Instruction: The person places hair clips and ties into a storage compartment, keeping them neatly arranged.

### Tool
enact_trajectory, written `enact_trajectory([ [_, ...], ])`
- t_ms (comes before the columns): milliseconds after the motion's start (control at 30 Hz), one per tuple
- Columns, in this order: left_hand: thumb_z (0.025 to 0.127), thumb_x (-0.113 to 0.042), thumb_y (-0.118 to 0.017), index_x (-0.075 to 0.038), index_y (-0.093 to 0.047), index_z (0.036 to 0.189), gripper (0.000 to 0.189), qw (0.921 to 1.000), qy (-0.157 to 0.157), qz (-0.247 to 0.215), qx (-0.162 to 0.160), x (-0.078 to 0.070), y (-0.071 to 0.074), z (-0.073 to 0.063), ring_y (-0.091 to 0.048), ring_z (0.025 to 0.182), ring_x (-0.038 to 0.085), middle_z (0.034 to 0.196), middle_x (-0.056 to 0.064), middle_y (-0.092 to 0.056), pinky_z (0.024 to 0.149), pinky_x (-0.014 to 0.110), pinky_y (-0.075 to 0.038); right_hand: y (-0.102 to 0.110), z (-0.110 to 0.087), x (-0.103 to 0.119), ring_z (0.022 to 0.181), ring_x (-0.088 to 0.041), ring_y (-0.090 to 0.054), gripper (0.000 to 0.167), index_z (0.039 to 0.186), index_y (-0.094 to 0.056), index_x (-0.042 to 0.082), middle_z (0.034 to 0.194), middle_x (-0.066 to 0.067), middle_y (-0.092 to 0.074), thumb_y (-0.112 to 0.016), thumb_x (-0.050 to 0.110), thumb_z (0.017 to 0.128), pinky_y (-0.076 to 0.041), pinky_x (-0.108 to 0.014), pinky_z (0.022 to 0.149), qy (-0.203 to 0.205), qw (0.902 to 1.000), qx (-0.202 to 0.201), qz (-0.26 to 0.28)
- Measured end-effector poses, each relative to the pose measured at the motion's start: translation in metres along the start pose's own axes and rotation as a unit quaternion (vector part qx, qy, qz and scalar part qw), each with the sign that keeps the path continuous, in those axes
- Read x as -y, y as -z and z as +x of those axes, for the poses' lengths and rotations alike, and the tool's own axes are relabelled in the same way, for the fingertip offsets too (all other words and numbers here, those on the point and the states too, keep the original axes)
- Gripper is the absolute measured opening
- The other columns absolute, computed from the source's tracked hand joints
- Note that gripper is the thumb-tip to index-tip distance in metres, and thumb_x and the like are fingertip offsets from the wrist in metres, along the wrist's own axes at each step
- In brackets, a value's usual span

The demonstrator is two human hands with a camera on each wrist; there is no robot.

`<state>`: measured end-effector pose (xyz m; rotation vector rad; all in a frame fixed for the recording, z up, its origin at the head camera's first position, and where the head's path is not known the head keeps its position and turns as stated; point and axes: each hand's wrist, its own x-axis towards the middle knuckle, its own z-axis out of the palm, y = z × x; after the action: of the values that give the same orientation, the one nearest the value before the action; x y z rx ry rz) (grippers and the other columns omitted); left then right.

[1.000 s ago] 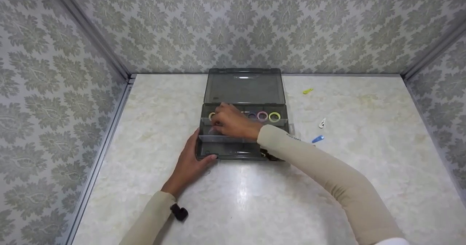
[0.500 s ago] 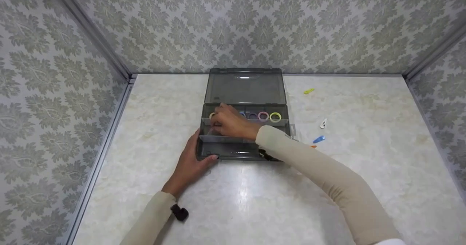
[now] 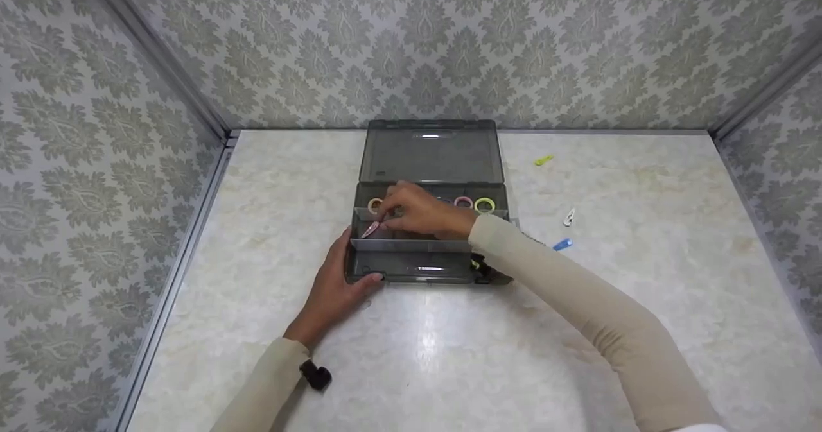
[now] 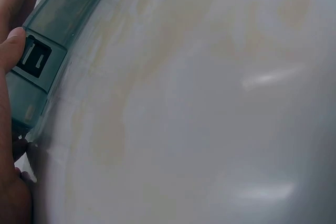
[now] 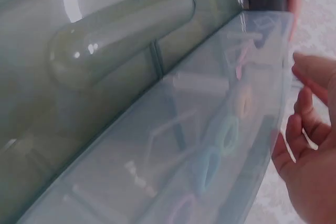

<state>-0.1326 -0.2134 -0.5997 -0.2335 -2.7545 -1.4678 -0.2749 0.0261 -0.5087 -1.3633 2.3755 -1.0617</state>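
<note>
A smoky grey organizer box [image 3: 411, 244] with dividers stands with its lid [image 3: 431, 153] raised at the back. My left hand [image 3: 337, 278] holds its front left corner, the fingers along the left side and the thumb at the front edge. In the left wrist view that thumb [image 4: 13, 48] lies by the front latch [image 4: 34, 56]. A pink hair clip [image 3: 370, 230] lies in the left part of the middle row. My right hand [image 3: 424, 212] is bent just right of the clip; in the right wrist view its fingers stand apart from the clip [image 5: 242, 60].
Round bands stand in the back row, among them a yellow one [image 3: 485, 206] and a pink one [image 3: 463, 203]. On the table to the right lie a yellow-green clip [image 3: 544, 160], a white clip [image 3: 569, 217] and a blue clip [image 3: 563, 244]. A patterned wall [image 3: 424, 47] rises behind.
My right hand has drawn back slightly to the right, leaving the pink hair clip in view in the middle row. The left hand keeps its place on the box.
</note>
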Motion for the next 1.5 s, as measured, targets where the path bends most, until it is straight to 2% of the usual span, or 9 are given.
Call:
enact_trajectory([
  [133,0.09,-0.069,-0.082,-0.025,-0.018,0.178,0.117,1.0,0.007,0.0,-0.001,0.001,0.0,-0.001,-0.029,0.165,0.028,0.178,0.009,-0.031,0.133,0.055,-0.026,0.011,-0.011,-0.004,0.101,-0.037,-0.065,0.02,0.118,-0.085,0.003,0.106,-0.014,-0.075,-0.084,0.012,0.1,-0.051,-0.049,0.092,-0.004,0.9964,-0.003,0.085],
  [367,0.092,-0.065,-0.083,-0.022,-0.016,0.178,0.117,0.9999,0.011,0.009,0.001,0.0,0.001,-0.002,-0.028,0.166,0.031,0.179,0.011,-0.03,0.133,0.057,-0.026,0.027,-0.033,-0.017,0.087,-0.026,-0.061,0.022,0.121,-0.086,0.007,0.102,-0.011,-0.073,-0.084,0.009,0.099,-0.05,-0.032,0.078,-0.035,0.9786,-0.026,0.201],
  [500,0.093,-0.06,-0.085,-0.022,-0.014,0.179,0.117,0.9998,0.014,0.015,0.005,0.0,0.001,-0.002,-0.028,0.166,0.033,0.179,0.012,-0.03,0.133,0.058,-0.026,0.037,-0.047,-0.024,0.079,-0.022,-0.053,0.023,0.121,-0.085,0.004,0.096,-0.013,-0.07,-0.084,0.007,0.098,-0.045,-0.029,0.071,-0.049,0.9704,-0.042,0.233],
  [633,0.093,-0.062,-0.083,-0.023,-0.014,0.179,0.117,0.9997,0.02,0.016,0.004,-0.001,0.002,-0.001,-0.026,0.167,0.031,0.18,0.01,-0.029,0.134,0.056,-0.024,0.045,-0.058,-0.032,0.077,-0.02,-0.048,0.027,0.123,-0.084,0.005,0.093,-0.012,-0.067,-0.086,0.01,0.097,-0.041,-0.029,0.071,-0.067,0.9699,-0.049,0.229],
  [800,0.092,-0.066,-0.082,-0.026,-0.015,0.178,0.117,0.9998,0.019,0.009,0.003,-0.001,0.002,0.0,-0.026,0.166,0.029,0.179,0.008,-0.029,0.134,0.055,-0.025,0.052,-0.071,-0.04,0.082,-0.02,-0.054,0.028,0.123,-0.085,0.008,0.099,-0.015,-0.07,-0.087,0.007,0.095,-0.044,-0.029,0.073,-0.086,0.9695,-0.051,0.224],
  [1100,0.091,-0.067,-0.083,-0.025,-0.017,0.178,0.116,0.9998,0.013,0.013,0.001,-0.002,0.0,0.001,-0.027,0.166,0.029,0.179,0.008,-0.031,0.133,0.055,-0.025,0.058,-0.104,-0.044,0.082,-0.019,-0.047,0.033,0.126,-0.082,-0.001,0.095,-0.012,-0.068,-0.087,0.003,0.094,-0.039,-0.029,0.073,-0.103,0.9728,-0.046,0.203],
  [1300,0.09,-0.069,-0.082,-0.026,-0.017,0.178,0.118,0.9999,0.009,0.005,0.002,-0.001,0.0,0.0,-0.027,0.166,0.029,0.179,0.008,-0.031,0.134,0.055,-0.024,0.061,-0.127,-0.045,0.087,-0.039,-0.039,0.033,0.124,-0.085,0.006,0.095,-0.02,-0.066,-0.09,0.007,0.092,-0.031,-0.035,0.079,-0.107,0.9783,-0.057,0.169],
  [1400,0.091,-0.067,-0.083,-0.024,-0.017,0.178,0.117,1.0,0.005,0.008,0.0,-0.001,0.0,0.0,-0.028,0.166,0.03,0.178,0.009,-0.031,0.133,0.056,-0.026,0.065,-0.139,-0.042,0.092,-0.05,-0.036,0.034,0.125,-0.086,0.013,0.096,-0.024,-0.065,-0.091,0.009,0.092,-0.032,-0.045,0.083,-0.104,0.9799,-0.063,0.158],
  [1500,0.092,-0.062,-0.085,-0.022,-0.017,0.178,0.116,0.9999,0.003,0.011,-0.002,-0.001,0.0,-0.001,-0.028,0.166,0.032,0.178,0.011,-0.032,0.133,0.057,-0.026,0.07,-0.151,-0.041,0.097,-0.052,-0.04,0.034,0.126,-0.085,0.015,0.105,-0.031,-0.066,-0.09,0.012,0.093,-0.036,-0.055,0.088,-0.104,0.9805,-0.068,0.153],
])
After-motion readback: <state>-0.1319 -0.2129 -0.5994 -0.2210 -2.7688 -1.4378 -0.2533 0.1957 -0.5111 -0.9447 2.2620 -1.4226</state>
